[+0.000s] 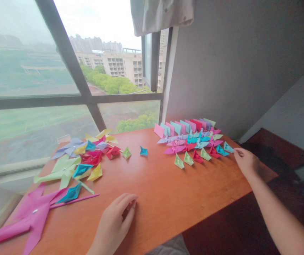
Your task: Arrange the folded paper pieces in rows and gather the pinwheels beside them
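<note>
At the right end of a row of small folded paper boats, my right hand (pixel 246 161) pinches the edge of a light blue paper boat (pixel 228 147). Beside that boat in the row sit a darker blue boat (pixel 222 151) and a red boat (pixel 214 152). Green boats, one of them (pixel 178 161) at the left end, and another red boat fill out the row. My left hand (pixel 118 216) rests above the near part of the table, fingers loosely curled, with nothing visible in them. A single blue boat (pixel 143 151) stands apart in the middle of the table.
Behind the boat row are paper cranes (pixel 177 142) and upright folded cards (pixel 159 130). Paper pinwheels, including a magenta one (pixel 41 212) and a green one (pixel 65 170), lie at left with loose boats (pixel 95 173). A window borders the wooden table (pixel 152 191).
</note>
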Demonstrator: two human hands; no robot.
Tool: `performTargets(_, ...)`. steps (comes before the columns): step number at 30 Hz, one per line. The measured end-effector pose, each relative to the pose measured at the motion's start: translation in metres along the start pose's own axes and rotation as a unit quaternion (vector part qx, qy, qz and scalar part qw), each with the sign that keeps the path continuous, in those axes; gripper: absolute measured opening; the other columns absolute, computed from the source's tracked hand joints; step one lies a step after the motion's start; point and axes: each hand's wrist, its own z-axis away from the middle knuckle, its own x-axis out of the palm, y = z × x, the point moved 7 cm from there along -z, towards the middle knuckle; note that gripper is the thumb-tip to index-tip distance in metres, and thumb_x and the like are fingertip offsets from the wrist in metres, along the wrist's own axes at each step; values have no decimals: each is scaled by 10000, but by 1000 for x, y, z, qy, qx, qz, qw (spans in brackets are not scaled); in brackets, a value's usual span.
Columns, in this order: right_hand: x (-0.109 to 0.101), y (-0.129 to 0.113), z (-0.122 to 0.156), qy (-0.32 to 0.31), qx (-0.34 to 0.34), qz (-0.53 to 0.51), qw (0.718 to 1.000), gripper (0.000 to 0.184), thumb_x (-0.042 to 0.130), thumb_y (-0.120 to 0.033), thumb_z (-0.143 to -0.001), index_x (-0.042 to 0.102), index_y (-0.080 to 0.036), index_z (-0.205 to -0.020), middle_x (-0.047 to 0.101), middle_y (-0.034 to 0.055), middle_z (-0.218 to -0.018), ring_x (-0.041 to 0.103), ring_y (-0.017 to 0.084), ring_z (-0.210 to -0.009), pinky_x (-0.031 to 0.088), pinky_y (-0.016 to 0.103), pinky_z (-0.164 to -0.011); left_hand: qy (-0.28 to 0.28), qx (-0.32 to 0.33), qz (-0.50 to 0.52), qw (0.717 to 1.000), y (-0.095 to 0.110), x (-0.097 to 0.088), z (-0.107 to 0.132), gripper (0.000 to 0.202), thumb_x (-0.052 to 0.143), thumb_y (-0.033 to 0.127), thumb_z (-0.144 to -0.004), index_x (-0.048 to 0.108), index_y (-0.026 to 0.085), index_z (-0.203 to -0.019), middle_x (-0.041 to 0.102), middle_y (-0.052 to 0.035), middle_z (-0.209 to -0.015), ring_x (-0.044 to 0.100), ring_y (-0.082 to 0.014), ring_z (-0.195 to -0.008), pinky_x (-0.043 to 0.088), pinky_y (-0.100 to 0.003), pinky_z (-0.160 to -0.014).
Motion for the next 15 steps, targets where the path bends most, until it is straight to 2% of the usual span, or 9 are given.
performTargets(15, 3, 3, -1, -8, -1, 9, 1000, 329, 496, -394, -788, 706, -190, -939, 729, 96, -885, 665, 234, -749, 490, 339, -686, 14, 0, 8, 1000, 3, -3, -2, 178, 507, 194, -896, 663, 231, -973, 717, -37, -872, 680, -157, -695, 554, -213, -639)
